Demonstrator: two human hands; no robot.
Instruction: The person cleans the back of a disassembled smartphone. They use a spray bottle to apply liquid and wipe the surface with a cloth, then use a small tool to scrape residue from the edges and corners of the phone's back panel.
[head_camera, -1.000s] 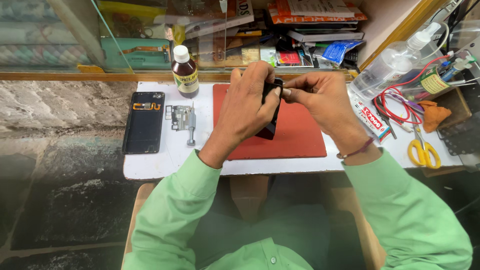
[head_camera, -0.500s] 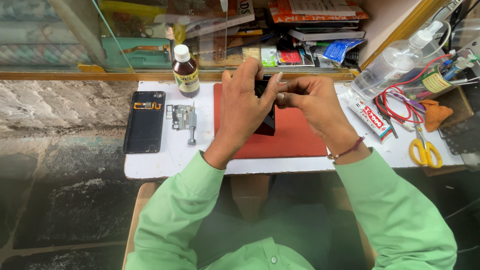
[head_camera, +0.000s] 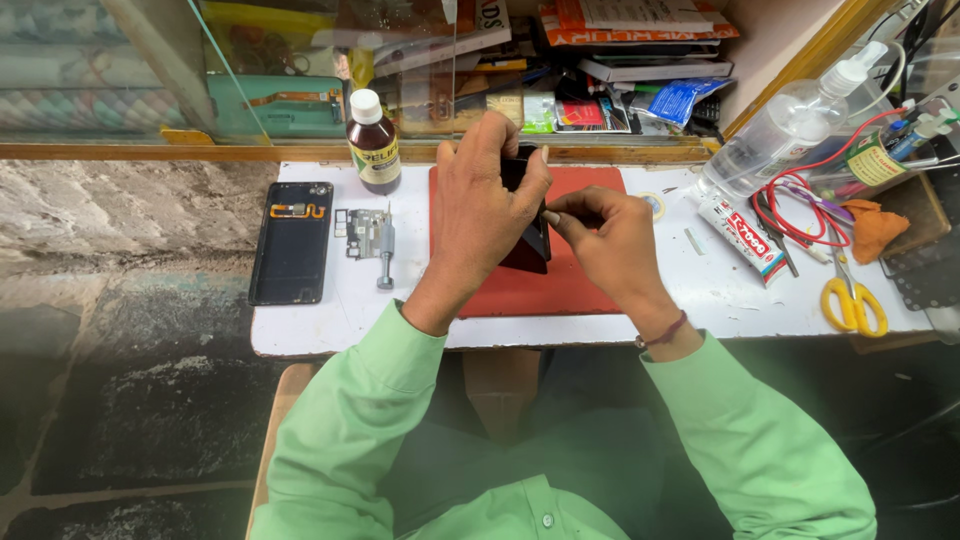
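I see a glossy black phone body (head_camera: 527, 245) over a matt red mat (head_camera: 590, 285) on the smooth white tabletop (head_camera: 720, 300).

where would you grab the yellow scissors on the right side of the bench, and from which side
Probably by the yellow handle loops, coming from above on the near, front-edge side. The scissors lie flat on the white bench with the loops toward the person and the blades pointing away toward the red wires and orange cloth, so the loops are the open, less cluttered end for fingers.
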